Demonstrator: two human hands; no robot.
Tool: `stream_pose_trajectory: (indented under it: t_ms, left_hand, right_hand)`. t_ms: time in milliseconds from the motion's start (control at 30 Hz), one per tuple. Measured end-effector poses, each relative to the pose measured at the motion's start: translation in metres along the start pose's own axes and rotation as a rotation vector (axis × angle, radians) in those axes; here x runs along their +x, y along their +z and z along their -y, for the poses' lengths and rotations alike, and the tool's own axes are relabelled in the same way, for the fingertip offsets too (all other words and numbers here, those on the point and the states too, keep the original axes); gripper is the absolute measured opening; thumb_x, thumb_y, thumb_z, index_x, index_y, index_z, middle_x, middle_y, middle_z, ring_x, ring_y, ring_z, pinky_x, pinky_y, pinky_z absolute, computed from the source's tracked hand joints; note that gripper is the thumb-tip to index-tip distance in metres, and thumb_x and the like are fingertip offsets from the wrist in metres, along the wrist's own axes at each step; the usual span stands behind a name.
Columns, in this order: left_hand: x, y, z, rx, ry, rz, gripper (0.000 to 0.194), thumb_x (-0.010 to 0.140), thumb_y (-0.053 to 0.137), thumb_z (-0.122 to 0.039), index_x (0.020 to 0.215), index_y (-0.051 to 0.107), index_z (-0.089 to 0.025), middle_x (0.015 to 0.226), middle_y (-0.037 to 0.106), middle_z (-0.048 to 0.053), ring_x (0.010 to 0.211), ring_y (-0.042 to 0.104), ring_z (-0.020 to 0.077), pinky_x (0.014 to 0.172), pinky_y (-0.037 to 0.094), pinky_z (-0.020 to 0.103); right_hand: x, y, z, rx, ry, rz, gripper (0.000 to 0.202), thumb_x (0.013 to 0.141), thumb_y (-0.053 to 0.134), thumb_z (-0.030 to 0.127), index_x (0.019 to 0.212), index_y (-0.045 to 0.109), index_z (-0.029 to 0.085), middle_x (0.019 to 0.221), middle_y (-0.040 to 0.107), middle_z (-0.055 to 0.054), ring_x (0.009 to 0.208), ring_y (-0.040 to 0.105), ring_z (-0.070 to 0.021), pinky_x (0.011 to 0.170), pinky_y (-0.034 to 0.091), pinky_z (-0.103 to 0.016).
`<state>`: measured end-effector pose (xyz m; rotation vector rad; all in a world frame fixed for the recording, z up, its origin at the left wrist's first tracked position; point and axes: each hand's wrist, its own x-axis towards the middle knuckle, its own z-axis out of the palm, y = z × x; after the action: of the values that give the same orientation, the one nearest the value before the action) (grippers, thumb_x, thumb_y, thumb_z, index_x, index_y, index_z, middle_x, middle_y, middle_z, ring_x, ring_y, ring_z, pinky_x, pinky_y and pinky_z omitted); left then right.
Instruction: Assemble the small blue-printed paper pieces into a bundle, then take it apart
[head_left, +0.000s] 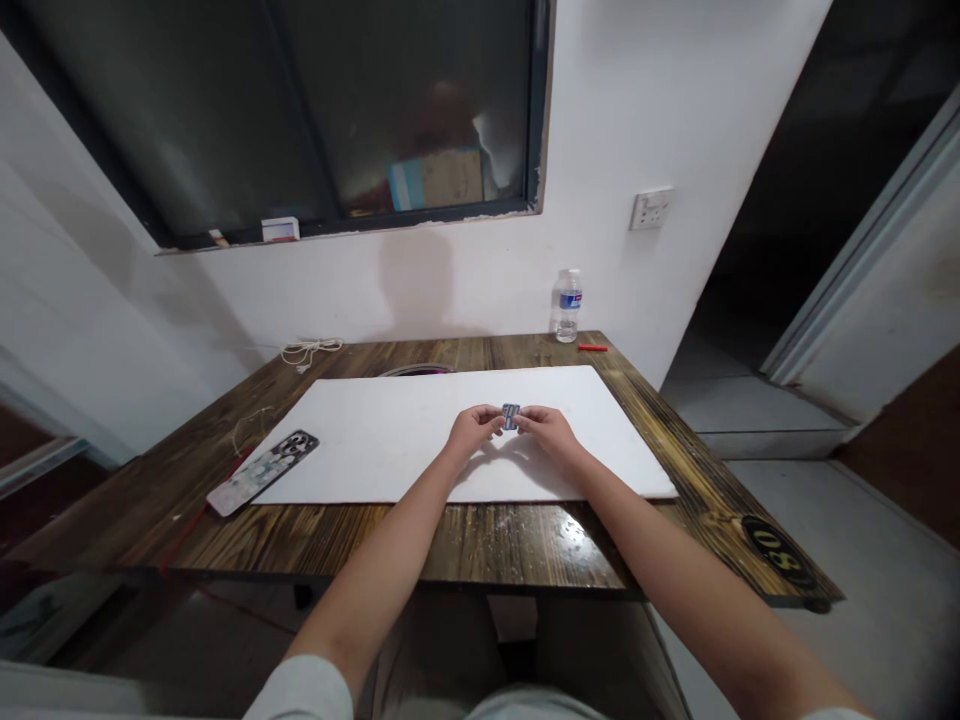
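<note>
A small blue-and-grey rectangular item (510, 416) is held up between my two hands, above the white board (390, 440). Its exact kind is too small to make out. My left hand (477, 426) pinches its left side between thumb and fingers. On the opposite side, my right hand (549, 428) grips its right edge the same way. Both hands cast shadows on the board beneath them.
The board lies on a dark wooden table (510, 540). A phone in a patterned case (262, 472) overlaps the board's left edge. Toward the wall are a white cable (309, 350), a water bottle (568, 308) and a red pen-like object (592, 348).
</note>
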<state>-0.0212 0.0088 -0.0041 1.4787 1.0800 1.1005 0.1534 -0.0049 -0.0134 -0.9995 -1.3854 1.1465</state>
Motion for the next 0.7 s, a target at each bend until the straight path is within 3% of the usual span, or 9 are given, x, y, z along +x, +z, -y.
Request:
stream_pose_trajectory:
  t_ms: [133,267,433,567,700]
  left_hand:
    - [-0.002,-0.002,-0.001,-0.04,0.0,0.09,0.058,0.057,0.081,-0.056,0.094,0.072,-0.012,0.069,0.065,0.004,0.058,0.053,0.0107,0.058,0.041,0.025]
    - [-0.007,-0.003,-0.004,-0.03,-0.006,0.209,0.057,0.064,0.077,-0.059,0.1,0.074,-0.015,0.075,0.065,0.005,0.062,0.053,0.0104,0.061,0.041,0.025]
    - [-0.011,-0.003,-0.006,-0.047,-0.033,0.238,0.058,0.064,0.08,-0.053,0.113,0.072,-0.022,0.093,0.068,0.007,0.075,0.059,0.0135,0.067,0.046,0.025]
    - [-0.008,-0.002,-0.001,-0.123,0.003,0.216,0.058,0.058,0.085,-0.048,0.108,0.072,-0.019,0.095,0.069,0.008,0.082,0.062,0.0163,0.072,0.049,0.028]
    - [-0.007,-0.002,0.001,-0.115,0.003,0.186,0.054,0.063,0.082,-0.05,0.102,0.073,-0.015,0.094,0.07,0.01,0.08,0.063,0.0171,0.073,0.051,0.029]
  right_hand:
    - [0.001,0.0,0.0,0.036,-0.002,0.078,0.043,0.063,0.072,0.059,0.068,0.065,0.016,0.063,0.061,-0.001,0.062,0.053,-0.0151,0.063,0.04,-0.029]
    - [-0.001,0.0,-0.002,0.048,0.002,0.079,0.044,0.064,0.072,0.059,0.072,0.068,0.016,0.063,0.061,-0.002,0.062,0.053,-0.0152,0.063,0.04,-0.029]
    - [-0.001,-0.001,-0.003,0.039,0.0,0.057,0.039,0.063,0.075,0.053,0.068,0.068,0.016,0.068,0.066,-0.005,0.067,0.057,-0.0172,0.067,0.043,-0.03]
    - [0.0,0.0,0.0,0.079,0.014,0.025,0.037,0.057,0.079,0.048,0.073,0.07,0.017,0.073,0.07,-0.005,0.072,0.062,-0.0191,0.071,0.046,-0.032]
    - [0.0,0.001,0.001,0.11,0.011,0.024,0.037,0.055,0.081,0.045,0.077,0.07,0.017,0.077,0.072,-0.006,0.074,0.064,-0.0202,0.071,0.048,-0.033]
